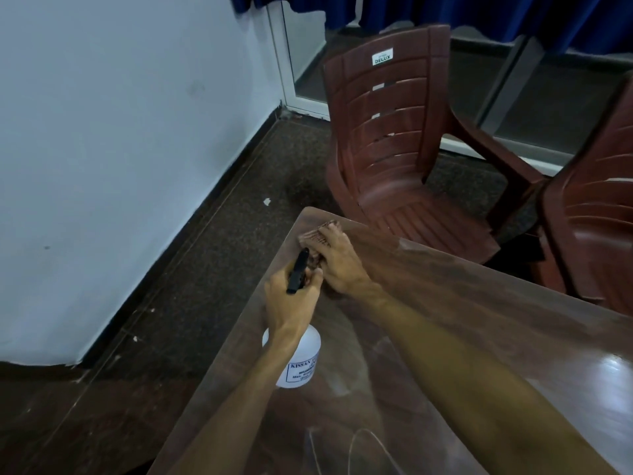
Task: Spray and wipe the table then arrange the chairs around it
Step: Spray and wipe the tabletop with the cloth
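The brown glossy table fills the lower right of the head view. My left hand grips the black trigger head of a white spray bottle, held above the table's left edge with the nozzle aimed at the far corner. My right hand presses flat on a brownish cloth at that far left corner. A maroon plastic armchair stands just past the table's far edge, its seat turned to the right. A second maroon chair is at the right edge, partly cut off.
A pale wall runs along the left, with a strip of dark speckled floor between it and the table. Glass door panels and blue curtains close the back.
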{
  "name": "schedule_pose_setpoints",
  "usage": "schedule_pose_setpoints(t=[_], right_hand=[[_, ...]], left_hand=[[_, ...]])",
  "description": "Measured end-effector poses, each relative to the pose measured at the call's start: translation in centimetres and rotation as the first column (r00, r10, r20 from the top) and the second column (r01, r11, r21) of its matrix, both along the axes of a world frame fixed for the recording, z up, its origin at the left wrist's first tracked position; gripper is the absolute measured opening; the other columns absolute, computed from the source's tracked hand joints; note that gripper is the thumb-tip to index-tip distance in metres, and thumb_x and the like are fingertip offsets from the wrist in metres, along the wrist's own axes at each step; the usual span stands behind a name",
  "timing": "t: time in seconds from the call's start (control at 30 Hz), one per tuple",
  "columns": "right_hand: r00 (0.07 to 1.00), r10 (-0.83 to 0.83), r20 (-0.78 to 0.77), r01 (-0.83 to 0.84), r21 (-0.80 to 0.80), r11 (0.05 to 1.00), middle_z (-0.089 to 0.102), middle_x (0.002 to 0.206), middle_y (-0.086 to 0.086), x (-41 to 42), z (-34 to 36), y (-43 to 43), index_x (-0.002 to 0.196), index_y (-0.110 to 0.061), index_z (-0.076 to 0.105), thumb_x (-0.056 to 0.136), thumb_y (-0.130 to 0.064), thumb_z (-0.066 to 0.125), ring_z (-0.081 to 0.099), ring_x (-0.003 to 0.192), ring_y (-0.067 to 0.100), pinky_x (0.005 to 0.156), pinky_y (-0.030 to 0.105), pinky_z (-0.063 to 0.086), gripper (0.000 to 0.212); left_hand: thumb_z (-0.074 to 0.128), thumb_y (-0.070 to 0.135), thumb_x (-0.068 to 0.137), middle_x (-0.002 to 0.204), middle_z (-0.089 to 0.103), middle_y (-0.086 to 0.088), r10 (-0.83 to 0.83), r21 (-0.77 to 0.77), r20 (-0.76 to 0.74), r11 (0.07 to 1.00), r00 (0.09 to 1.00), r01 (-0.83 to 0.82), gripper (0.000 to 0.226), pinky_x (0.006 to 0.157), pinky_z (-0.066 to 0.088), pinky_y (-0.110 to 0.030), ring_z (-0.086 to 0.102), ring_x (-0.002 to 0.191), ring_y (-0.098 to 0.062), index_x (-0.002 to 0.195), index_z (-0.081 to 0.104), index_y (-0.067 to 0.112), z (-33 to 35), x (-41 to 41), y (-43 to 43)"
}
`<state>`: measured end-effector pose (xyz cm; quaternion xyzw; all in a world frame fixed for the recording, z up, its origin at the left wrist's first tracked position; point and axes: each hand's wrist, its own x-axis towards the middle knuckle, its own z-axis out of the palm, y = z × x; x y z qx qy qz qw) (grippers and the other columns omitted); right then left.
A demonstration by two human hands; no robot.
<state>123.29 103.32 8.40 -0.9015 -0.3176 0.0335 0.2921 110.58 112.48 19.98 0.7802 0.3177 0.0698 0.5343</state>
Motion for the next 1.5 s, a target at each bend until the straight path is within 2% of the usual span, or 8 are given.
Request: schedule_pose_setpoints(t=[0.1,0.57,0.73,0.87,1.0,1.17,1.3,1.5], right_hand=[[0.957,-0.269,-0.105,0.266,-0.042,0.963,0.034,0.155,0.020,3.2,0.6,0.7,0.145,-0.020,0.052,0.086,-0.006,0.051,0.018,0.149,0.041,0.123,0.055,0.010,0.061],[0.999,0.038,-0.037,-0.042,-0.094,0.995,0.034,0.157,0.016,0.3,1.3,-0.4,0.147,-0.022,0.048,0.084,-0.010,0.050,0.020,0.150,0.036,0.124,0.052,0.014,0.065],[0.928,-0.368,-0.056,0.365,-0.060,0.929,0.032,0.158,0.019,-2.1,1.2,-7.5,0.147,-0.020,0.049,0.081,-0.001,0.052,0.015,0.151,0.038,0.125,0.049,0.010,0.068],[0.995,-0.097,0.037,0.100,-0.089,0.991,0.032,0.159,0.015,-5.6,1.0,-10.3,0.148,-0.026,0.046,0.088,-0.010,0.058,0.019,0.151,0.036,0.124,0.052,0.015,0.064],[0.854,-0.518,-0.051,0.516,-0.060,0.855,0.037,0.154,0.023,-5.6,1.0,-16.8,0.144,-0.021,0.053,0.078,-0.002,0.057,0.023,0.147,0.044,0.122,0.054,0.017,0.069],[0.980,-0.194,0.036,0.197,-0.087,0.977,0.034,0.158,0.017,-10.5,1.1,-20.5,0.146,-0.021,0.051,0.085,-0.008,0.053,0.021,0.150,0.037,0.124,0.048,0.017,0.062],[0.691,-0.716,-0.095,0.716,-0.041,0.697,0.034,0.155,0.024,-12.3,1.8,-27.1,0.142,-0.014,0.054,0.078,0.004,0.054,0.018,0.148,0.044,0.124,0.053,0.013,0.066],[0.798,-0.602,-0.027,0.598,-0.095,0.796,0.034,0.157,0.019,-17.2,1.6,-31.6,0.144,-0.016,0.052,0.081,-0.002,0.055,0.018,0.150,0.039,0.123,0.054,0.017,0.065]], left_hand=[[0.079,0.022,0.091,0.054,0.064,0.005,0.013,0.019,0.029,1.000,0.999,-0.013,0.028,0.064,0.061,-0.055,0.061,0.051,-0.017,0.067,0.064,0.025,-0.1,0.3,1.3],[0.079,0.022,0.090,0.057,0.066,0.004,-0.006,0.079,0.002,0.997,1.000,0.006,0.026,0.065,0.062,-0.058,0.066,0.056,-0.023,0.069,0.065,0.026,-0.3,0.1,1.5],[0.077,0.026,0.091,0.065,0.069,-0.007,-0.018,0.072,-0.018,0.997,1.000,0.019,0.017,0.067,0.063,-0.055,0.070,0.062,-0.032,0.077,0.070,0.018,0.6,0.2,-0.2],[0.077,0.020,0.091,0.067,0.069,-0.011,-0.059,0.060,0.004,0.996,0.998,0.059,0.021,0.062,0.061,-0.052,0.064,0.056,-0.026,0.074,0.066,0.018,0.7,0.3,-2.6],[0.077,0.021,0.091,0.063,0.067,-0.010,-0.075,0.039,0.003,0.996,0.997,0.075,0.021,0.060,0.058,-0.047,0.062,0.052,-0.022,0.076,0.065,0.014,0.8,-0.4,-4.3],[0.078,0.021,0.091,0.072,0.072,-0.018,-0.149,0.036,-0.050,0.988,0.988,0.151,0.019,0.065,0.063,-0.054,0.069,0.062,-0.031,0.083,0.068,0.007,0.8,-2.2,-7.9],[0.077,0.025,0.090,0.060,0.067,-0.006,-0.215,0.074,-0.057,0.973,0.975,0.219,0.024,0.065,0.063,-0.054,0.068,0.060,-0.027,0.073,0.064,0.016,0.7,-4.0,-11.2],[0.077,0.019,0.089,0.052,0.058,0.008,-0.267,0.035,-0.052,0.963,0.962,0.269,0.028,0.063,0.061,-0.050,0.059,0.051,-0.019,0.067,0.061,0.018,1.5,-5.1,-16.0]])
